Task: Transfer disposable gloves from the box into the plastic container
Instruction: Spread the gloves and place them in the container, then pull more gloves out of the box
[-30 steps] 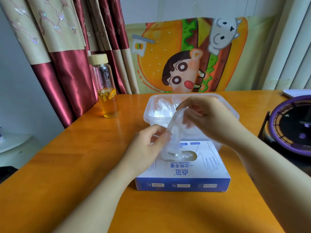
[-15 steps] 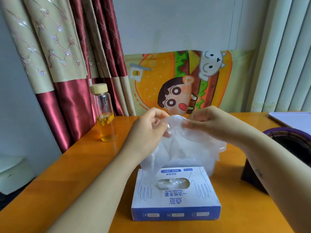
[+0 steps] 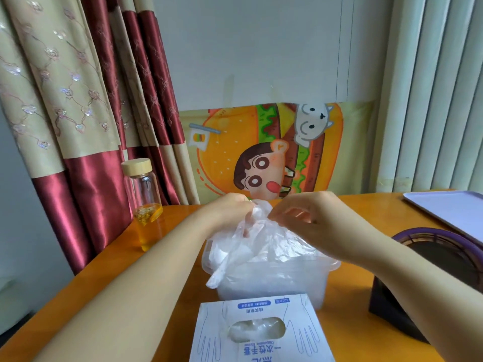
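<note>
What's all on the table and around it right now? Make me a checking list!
Surface: orange wooden table, glossy.
Job's things: clear glove held over the plastic container, which holds more; glove box nearer, gloves showing in its slot.
Clutter: glass bottle of yellow drink, purple-rimmed round device, lilac tray.
Hands: left hand and right hand both pinch the glove's top.
Cables: nothing seen on the table.
Surroundings: curtain, cartoon poster, blinds.

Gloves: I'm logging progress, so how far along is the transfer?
Done: the plastic container already holds a pile of clear gloves. In hand: the left hand and right hand pinch one glove above the container, not yet dropped. Left: more gloves show in the opening of the box.
</note>
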Demonstrator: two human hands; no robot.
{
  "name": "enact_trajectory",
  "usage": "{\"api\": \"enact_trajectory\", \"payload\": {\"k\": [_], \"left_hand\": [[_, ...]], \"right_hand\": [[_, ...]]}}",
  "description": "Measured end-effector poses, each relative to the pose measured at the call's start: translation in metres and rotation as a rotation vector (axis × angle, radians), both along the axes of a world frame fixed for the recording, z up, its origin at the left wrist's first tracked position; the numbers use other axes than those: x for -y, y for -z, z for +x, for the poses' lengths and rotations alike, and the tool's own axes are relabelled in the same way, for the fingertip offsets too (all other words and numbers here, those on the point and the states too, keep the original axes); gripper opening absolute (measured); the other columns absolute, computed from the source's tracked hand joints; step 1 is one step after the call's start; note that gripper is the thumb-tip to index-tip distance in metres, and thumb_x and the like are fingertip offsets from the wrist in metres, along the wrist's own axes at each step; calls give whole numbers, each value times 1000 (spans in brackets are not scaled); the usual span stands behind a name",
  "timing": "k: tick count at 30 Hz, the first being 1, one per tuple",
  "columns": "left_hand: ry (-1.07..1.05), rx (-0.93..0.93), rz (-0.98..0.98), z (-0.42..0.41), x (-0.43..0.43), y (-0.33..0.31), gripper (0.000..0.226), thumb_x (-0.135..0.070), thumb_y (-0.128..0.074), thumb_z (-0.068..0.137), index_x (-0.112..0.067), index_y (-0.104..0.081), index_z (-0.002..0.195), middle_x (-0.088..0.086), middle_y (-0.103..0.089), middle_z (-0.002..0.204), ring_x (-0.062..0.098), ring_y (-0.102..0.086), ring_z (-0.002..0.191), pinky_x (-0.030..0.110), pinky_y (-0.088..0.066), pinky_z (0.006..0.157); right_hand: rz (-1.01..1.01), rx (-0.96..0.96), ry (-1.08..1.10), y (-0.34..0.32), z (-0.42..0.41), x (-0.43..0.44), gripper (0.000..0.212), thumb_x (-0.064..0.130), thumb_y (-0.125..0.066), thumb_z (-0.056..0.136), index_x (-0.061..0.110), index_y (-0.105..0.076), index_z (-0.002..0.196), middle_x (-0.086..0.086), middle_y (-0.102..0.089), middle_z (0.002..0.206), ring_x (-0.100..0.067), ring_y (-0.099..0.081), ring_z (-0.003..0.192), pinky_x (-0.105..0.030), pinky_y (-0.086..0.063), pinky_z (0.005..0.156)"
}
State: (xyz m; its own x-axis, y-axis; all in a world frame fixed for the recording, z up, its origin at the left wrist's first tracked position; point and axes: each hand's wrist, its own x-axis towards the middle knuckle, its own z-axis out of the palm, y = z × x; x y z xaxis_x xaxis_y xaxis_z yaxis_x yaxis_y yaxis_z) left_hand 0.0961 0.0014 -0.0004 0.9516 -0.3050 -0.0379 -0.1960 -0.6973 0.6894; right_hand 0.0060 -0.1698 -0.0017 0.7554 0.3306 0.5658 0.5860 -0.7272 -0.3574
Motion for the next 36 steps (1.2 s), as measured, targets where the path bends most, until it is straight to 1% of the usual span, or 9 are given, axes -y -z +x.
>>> {"api": "enact_trajectory", "payload": {"k": [6, 8, 13, 17, 22, 25, 29, 31, 36], "left_hand": [[44, -71, 114, 24, 14, 7, 28, 0, -47, 89, -7, -62, 112, 6, -59, 109, 23, -56, 98, 31, -45, 83], [31, -87, 153, 30, 16, 10, 39, 5, -49, 86, -7, -58, 122, 7, -57, 122, 27, -55, 110, 34, -46, 90], [127, -119, 285, 47, 21, 22, 35, -32, -37, 100, -17, -62, 118, 2, -57, 127, 23, -53, 114, 36, -40, 93], [226, -87, 406, 49, 19, 36, 45, -54, -36, 98, -26, -58, 126, -8, -59, 129, 16, -54, 114, 36, -42, 98], [266, 235, 467, 52, 5, 42, 47, -30, -61, 92, -32, -46, 136, -8, -49, 130, 12, -51, 108, 29, -46, 92], [427, 517, 597, 37, 3, 34, 29, -28, -61, 92, -35, -60, 120, -13, -50, 122, 9, -47, 108, 29, -42, 93], [493, 248, 809, 32, 7, 45, 19, -26, -59, 91, -13, -69, 101, 1, -63, 95, 22, -56, 86, 33, -48, 75], [464, 77, 902, 37, 9, 51, 21, -18, -52, 94, 0, -63, 90, 7, -49, 75, 25, -42, 69, 32, -37, 61], [363, -111, 1125, 54, 20, 79, 36, -12, -41, 100, -7, -53, 133, 11, -55, 127, 28, -53, 105, 34, -44, 88]], "right_hand": [[-124, 184, 86, 7, 12, -2, 18, 15, -65, 88, 25, -74, 100, 10, -72, 92, -6, -65, 77, -25, -55, 67], [-105, 186, 63, 5, 15, -2, 18, 13, -65, 88, 22, -74, 100, 10, -73, 93, -7, -67, 79, -18, -54, 69], [-353, -210, 160, 28, 60, 4, 32, 24, -62, 91, 23, -63, 123, 5, -66, 117, -13, -60, 104, -25, -47, 90], [-484, -434, 148, 50, 87, 7, 52, 37, -71, 82, 22, -53, 129, 3, -59, 121, -13, -52, 97, -22, -42, 83], [-601, -612, 160, 69, 107, 7, 68, 39, -73, 79, 19, -40, 136, -6, -50, 128, -19, -48, 100, -30, -44, 89], [-653, -698, 154, 76, 116, 7, 83, 44, -77, 74, 21, -33, 140, -4, -49, 123, -20, -47, 99, -35, -47, 92], [-709, -772, 172, 80, 121, 6, 98, 51, -76, 71, 21, -22, 147, -5, -48, 130, -25, -48, 114, -36, -43, 96], [-719, -792, 181, 83, 123, 5, 100, 55, -73, 72, 21, -19, 149, -4, -47, 135, -25, -46, 121, -36, -41, 99], [-770, -848, 204, 90, 126, 5, 101, 62, -66, 75, 21, -14, 151, -2, -34, 150, -26, -35, 136, -39, -32, 110]]}}
